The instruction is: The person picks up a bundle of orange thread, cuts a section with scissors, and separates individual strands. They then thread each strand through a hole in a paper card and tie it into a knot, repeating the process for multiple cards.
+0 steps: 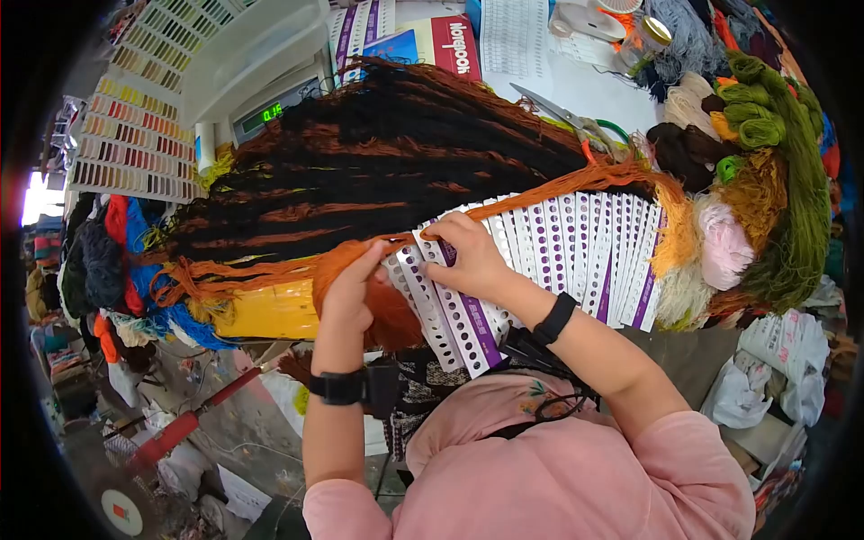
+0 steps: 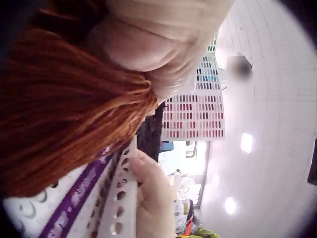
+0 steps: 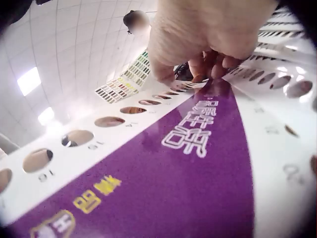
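Observation:
Rust-orange thread hangs from the left hand, which grips the bundle near its top. In the left wrist view the strands fan out below the palm. The right hand pinches the top of a white card with punched holes and a purple band, just right of the left hand. Seen from the right wrist, the fingers are curled at the card's far end, above its purple band. More punched cards lie fanned out to the right, an orange strand running along their tops.
Black and rust threads cover the table's middle. Behind them are scissors, a scale and a notebook. Colour charts stand at left; green skeins and other yarn lie at right.

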### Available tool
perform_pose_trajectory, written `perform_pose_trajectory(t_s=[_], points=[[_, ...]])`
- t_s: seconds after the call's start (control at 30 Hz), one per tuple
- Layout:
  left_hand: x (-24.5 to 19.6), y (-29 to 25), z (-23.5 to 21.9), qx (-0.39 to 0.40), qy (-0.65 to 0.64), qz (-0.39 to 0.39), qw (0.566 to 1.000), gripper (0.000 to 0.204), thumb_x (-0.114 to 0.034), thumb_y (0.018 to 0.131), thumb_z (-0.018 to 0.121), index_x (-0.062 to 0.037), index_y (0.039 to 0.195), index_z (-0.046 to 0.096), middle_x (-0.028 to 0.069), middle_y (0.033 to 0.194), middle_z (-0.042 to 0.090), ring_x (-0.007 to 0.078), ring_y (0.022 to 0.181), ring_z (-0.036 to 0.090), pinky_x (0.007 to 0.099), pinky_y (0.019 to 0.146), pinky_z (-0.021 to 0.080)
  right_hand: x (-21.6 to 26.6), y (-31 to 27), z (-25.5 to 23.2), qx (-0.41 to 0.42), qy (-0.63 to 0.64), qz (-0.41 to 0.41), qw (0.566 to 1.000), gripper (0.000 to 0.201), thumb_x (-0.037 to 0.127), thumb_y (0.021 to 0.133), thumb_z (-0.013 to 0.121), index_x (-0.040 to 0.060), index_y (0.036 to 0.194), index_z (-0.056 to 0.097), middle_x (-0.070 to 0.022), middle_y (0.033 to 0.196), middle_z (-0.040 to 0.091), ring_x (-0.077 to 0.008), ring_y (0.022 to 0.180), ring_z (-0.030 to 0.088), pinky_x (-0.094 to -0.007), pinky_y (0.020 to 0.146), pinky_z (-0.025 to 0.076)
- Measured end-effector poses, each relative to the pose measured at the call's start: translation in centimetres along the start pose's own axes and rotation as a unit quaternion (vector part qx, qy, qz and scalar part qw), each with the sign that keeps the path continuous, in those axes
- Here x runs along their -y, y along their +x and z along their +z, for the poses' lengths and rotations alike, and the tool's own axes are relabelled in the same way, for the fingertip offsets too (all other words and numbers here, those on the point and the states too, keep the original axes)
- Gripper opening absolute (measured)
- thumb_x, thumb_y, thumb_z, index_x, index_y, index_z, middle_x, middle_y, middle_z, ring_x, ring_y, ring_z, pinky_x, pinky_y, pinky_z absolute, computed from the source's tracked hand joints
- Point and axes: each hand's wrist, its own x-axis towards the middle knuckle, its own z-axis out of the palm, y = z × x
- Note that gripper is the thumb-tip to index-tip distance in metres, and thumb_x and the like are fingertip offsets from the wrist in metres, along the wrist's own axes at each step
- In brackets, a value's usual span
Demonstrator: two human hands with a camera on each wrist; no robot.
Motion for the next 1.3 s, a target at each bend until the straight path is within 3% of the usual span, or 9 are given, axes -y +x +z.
perform_pose_trajectory(t_s=[0.1,0.23,0.43,0.57,0.73,0.97,1.07,1.2,1.3], points=[[-1.1,-1.8,-0.9,0.144,-0.178,-0.032,0.973,0.021,-0.012,0.080,0.050,-0.0054,0.099,0.052,0.0054,0.080,0.056,0.0056,0.055,0.043,0.0186,0.049,0.035,-0.3,0.3,0.2,0.000,0.062,0.029,0.998,0.020,0.017,0.071,0.062,0.0013,0.082,0.058,-0.0087,0.074,0.051,-0.0198,0.069,0.052,-0.0285,0.061,0.041],[-2.1,-2.5,2.0,0.219,0.038,-0.050,0.974,0.038,-0.005,0.075,0.046,-0.0044,0.113,0.046,0.0069,0.082,0.056,0.0079,0.051,0.044,0.0183,0.051,0.038,-0.4,0.8,0.0,0.019,0.214,0.123,0.969,0.019,0.021,0.071,0.061,0.0019,0.070,0.062,-0.0074,0.059,0.053,-0.0131,0.056,0.052,-0.0256,0.051,0.039],[1.6,2.9,1.5,0.100,0.290,-0.077,0.949,0.022,-0.024,0.079,0.054,-0.0053,0.091,0.056,0.0036,0.083,0.060,0.0075,0.052,0.049,0.0172,0.047,0.040,-0.9,1.0,0.4,-0.010,0.284,0.210,0.935,0.012,0.012,0.069,0.060,0.0005,0.067,0.061,-0.0066,0.058,0.055,-0.0090,0.053,0.051,-0.0233,0.049,0.040],[0.5,0.6,0.8,-0.058,0.318,-0.053,0.945,0.030,-0.031,0.076,0.059,-0.0069,0.094,0.057,0.0036,0.083,0.060,0.0091,0.060,0.051,0.0204,0.056,0.042,-0.5,0.8,0.6,-0.054,0.024,0.049,0.997,0.024,0.019,0.066,0.065,0.0022,0.081,0.059,-0.0091,0.078,0.050,-0.0169,0.068,0.052,-0.0264,0.059,0.042],[-6.8,-4.4,-8.0,-0.092,0.093,-0.022,0.991,0.022,-0.027,0.076,0.060,-0.0100,0.067,0.048,0.0002,0.058,0.046,0.0088,0.050,0.043,0.0204,0.046,0.035,0.6,0.5,1.2,0.018,-0.132,0.057,0.989,0.041,0.021,0.058,0.067,0.0073,0.094,0.054,-0.0102,0.090,0.042,-0.0248,0.079,0.047,-0.0347,0.069,0.039],[-17.3,-6.7,-21.0,-0.145,-0.065,0.233,0.959,0.010,-0.018,0.083,0.050,-0.0090,0.079,0.051,-0.0026,0.060,0.050,0.0047,0.048,0.047,0.0196,0.044,0.040,1.0,0.4,1.5,0.003,-0.145,0.063,0.987,0.037,0.019,0.058,0.066,0.0067,0.092,0.055,-0.0101,0.088,0.043,-0.0248,0.085,0.044,-0.0356,0.074,0.034],[-16.7,-9.5,-13.9,-0.271,-0.089,0.259,0.923,0.015,-0.016,0.082,0.050,-0.0030,0.089,0.052,-0.0023,0.063,0.052,0.0052,0.052,0.050,0.0203,0.046,0.042,1.0,0.5,1.4,-0.007,-0.149,0.047,0.988,0.037,0.020,0.059,0.066,0.0069,0.092,0.055,-0.0098,0.087,0.043,-0.0249,0.086,0.044,-0.0352,0.073,0.034],[-8.6,-12.0,-7.9,0.033,-0.021,0.096,0.995,0.032,-0.020,0.080,0.051,0.0037,0.102,0.052,0.0019,0.072,0.056,0.0023,0.048,0.041,0.0158,0.044,0.036,1.0,-0.2,1.1,-0.011,-0.119,0.026,0.993,0.037,0.021,0.059,0.067,0.0071,0.091,0.055,-0.0099,0.089,0.045,-0.0255,0.089,0.045,-0.0359,0.075,0.036],[-3.6,-12.7,-2.8,0.064,-0.085,0.060,0.993,0.044,-0.029,0.085,0.043,0.0036,0.114,0.040,0.0138,0.099,0.054,0.0184,0.083,0.052,0.0332,0.071,0.044,1.8,-1.2,0.0,-0.007,0.010,0.014,1.000,0.031,0.017,0.059,0.066,0.0057,0.087,0.057,-0.0114,0.090,0.046,-0.0266,0.091,0.045,-0.0358,0.077,0.037]])
